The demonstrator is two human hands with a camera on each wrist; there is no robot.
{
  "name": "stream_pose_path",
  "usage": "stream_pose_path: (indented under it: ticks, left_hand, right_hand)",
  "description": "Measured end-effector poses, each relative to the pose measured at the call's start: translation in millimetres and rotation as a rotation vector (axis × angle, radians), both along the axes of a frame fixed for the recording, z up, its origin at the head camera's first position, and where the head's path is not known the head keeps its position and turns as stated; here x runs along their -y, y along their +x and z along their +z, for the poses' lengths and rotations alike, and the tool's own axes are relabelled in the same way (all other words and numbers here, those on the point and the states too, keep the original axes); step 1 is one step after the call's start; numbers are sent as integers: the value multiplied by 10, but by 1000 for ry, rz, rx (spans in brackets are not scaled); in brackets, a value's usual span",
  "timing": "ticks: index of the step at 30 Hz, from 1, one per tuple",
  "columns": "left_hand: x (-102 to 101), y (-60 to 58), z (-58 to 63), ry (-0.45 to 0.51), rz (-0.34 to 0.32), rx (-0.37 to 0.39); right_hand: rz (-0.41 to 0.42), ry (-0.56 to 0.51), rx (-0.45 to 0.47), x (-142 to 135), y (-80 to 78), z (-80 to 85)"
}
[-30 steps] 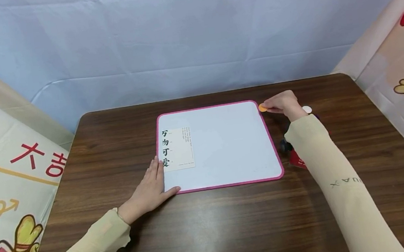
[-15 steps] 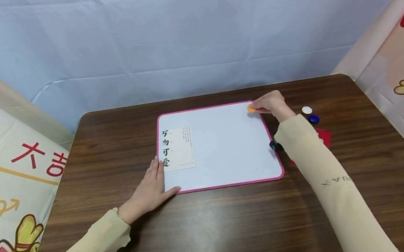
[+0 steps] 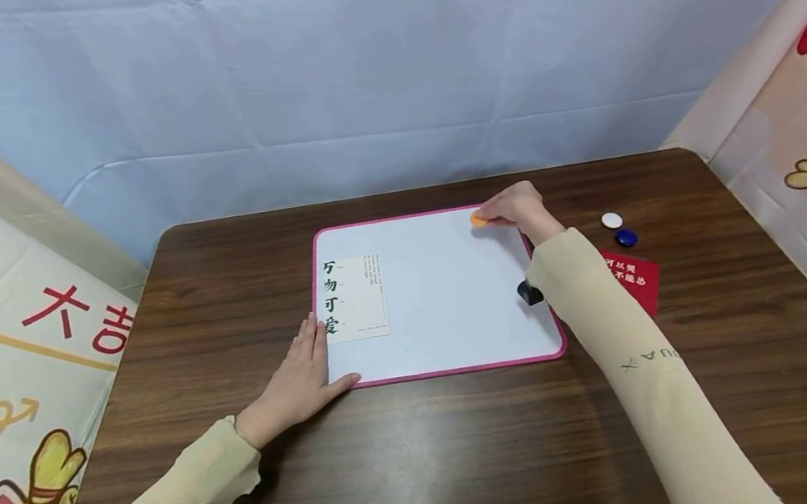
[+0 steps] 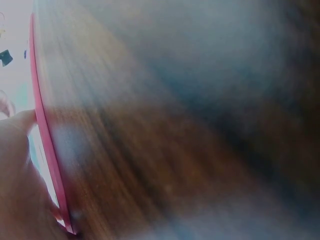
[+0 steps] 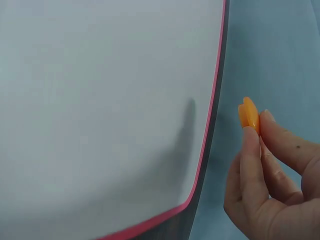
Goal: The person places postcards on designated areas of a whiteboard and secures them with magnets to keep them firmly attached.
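A white dry-erase board point(image 3: 447, 297) with a pink frame lies flat on the table. My left hand point(image 3: 295, 387) rests at its lower left corner, fingers straight along the left edge and thumb on the bottom edge. Near that hand, a cream card point(image 3: 359, 295) with black characters lies on the board's left side. My right hand point(image 3: 517, 206) pinches a round orange magnet point(image 3: 478, 219) between thumb and fingertips over the upper right part of the board. The right wrist view shows the magnet point(image 5: 251, 117) held up on its edge, apart from the board surface.
Right of the board, a white round magnet point(image 3: 612, 220) and a blue one point(image 3: 626, 238) lie on the brown wooden table point(image 3: 460, 464). A red card point(image 3: 640, 282) with white characters is partly covered by the right sleeve. A pale cloth point(image 3: 382, 78) hangs behind.
My right hand has carried the orange magnet leftward from beside the board's upper right corner to over the board. The blue magnet and red card have come into view. My left hand stays put.
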State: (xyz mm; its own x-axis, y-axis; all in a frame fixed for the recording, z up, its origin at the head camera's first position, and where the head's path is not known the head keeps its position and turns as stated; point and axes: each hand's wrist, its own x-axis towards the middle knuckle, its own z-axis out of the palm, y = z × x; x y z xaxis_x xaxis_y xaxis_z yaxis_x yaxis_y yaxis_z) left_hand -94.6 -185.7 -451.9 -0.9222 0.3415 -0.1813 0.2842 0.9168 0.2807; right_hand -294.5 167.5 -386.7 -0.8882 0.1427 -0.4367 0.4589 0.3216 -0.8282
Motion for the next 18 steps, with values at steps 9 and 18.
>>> stream_pose_path:
  ticks: [9,18]
  left_hand:
    - [9,8,-9,2,-6,-4]
    - [10,-7,-24,0,-2,-7]
  right_hand:
    - [28,-30,4,173,32,50]
    - [49,-57,-6,315,28,49]
